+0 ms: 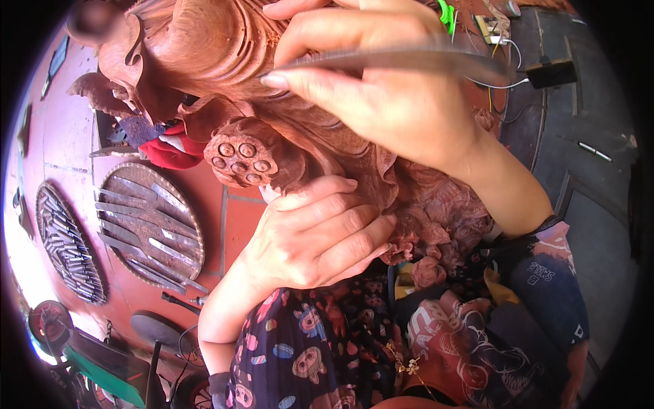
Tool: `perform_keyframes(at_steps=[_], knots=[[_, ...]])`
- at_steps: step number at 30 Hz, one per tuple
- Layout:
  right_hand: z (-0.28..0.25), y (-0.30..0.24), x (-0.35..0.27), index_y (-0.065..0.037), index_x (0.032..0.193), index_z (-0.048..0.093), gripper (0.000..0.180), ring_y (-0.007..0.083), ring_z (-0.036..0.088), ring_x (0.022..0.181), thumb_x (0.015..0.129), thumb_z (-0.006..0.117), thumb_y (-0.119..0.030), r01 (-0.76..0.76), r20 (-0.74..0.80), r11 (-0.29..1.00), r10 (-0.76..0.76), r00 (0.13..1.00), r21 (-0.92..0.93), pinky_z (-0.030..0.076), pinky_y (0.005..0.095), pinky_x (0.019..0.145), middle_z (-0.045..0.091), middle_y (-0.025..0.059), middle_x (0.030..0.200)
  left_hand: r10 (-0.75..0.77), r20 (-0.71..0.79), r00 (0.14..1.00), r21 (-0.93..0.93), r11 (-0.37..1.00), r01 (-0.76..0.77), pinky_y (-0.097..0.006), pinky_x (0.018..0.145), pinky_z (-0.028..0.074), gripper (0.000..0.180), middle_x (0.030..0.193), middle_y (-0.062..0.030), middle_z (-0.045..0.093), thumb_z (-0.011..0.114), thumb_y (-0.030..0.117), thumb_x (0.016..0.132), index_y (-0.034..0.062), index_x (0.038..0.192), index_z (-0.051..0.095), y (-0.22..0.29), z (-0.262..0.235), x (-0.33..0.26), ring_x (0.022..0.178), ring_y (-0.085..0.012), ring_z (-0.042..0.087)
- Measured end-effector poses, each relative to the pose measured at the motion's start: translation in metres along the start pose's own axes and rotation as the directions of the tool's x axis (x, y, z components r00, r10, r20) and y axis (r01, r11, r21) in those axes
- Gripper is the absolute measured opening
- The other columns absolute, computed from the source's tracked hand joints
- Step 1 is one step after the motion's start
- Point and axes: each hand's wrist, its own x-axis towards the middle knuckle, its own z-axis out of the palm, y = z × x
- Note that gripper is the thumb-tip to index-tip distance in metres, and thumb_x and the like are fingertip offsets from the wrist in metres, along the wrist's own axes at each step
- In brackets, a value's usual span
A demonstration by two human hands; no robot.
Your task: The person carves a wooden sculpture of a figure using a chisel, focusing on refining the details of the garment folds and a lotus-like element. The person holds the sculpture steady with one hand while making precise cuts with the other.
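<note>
A large reddish-brown carved wooden sculpture (225,61), its surface worked into folds, ruffles and a round lotus seed pod with drilled holes (240,159), fills the upper centre of the view and leans toward the carver's lap. The right hand (388,88), above the pod and against the sculpture's upper folds, is clenched around a long slim grey metal carving tool (409,61), held pen-fashion with the thumb pressed along its shaft and the tip pointing at the wood. The left hand (313,238), just below the pod, lies cupped with fingers curled against the sculpture's lower ruffles, bracing it and grasping nothing else. Left of the sculpture, on the red tiled floor (238,225), two round woven trays (153,225) hold rows of metal chisels. By its bulk the sculpture looks heavy, rigid and unlikely to slip on its dry, matt surface, but the thin ruffled edges and the pod's stalk appear fragile; a hold on the thick trunk-like mass beside the pod seems safer than on any projecting detail. The tool looks light, stiff and sharp-ended, best gripped mid-shaft.
</note>
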Motion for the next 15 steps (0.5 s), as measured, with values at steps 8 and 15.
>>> perform_keyframes(at_steps=[8,15], knots=[[0.008,-0.011,0.012,0.003,0.087,0.069,0.011,0.0203,0.067,0.073,0.081,0.078,-0.001,-0.104,0.004,0.991,0.105,0.994,-0.087,0.053,0.0308,0.062,0.069,0.0132,0.087,-0.012,0.012,1.0,0.007,1.0,0.012,-0.041,0.091,0.056,0.026,0.095,-0.0062,0.075,0.073,0.018,0.083,0.005,0.105,0.078,-0.001,-0.002,-0.002,0.087,-0.0226,0.07],[0.012,0.033,-0.008,0.003,0.093,0.072,0.016,0.0198,0.068,0.072,0.08,0.079,-0.002,0.046,-0.054,0.999,-0.047,0.997,-0.017,0.052,0.03,0.058,0.07,0.0147,0.083,0.0,-0.006,1.0,-0.001,1.0,0.0,-0.04,0.091,0.055,0.026,0.095,-0.0062,0.075,0.073,0.018,0.083,0.0047,0.105,0.078,-0.001,0.001,-0.001,0.087,-0.0222,0.07]])
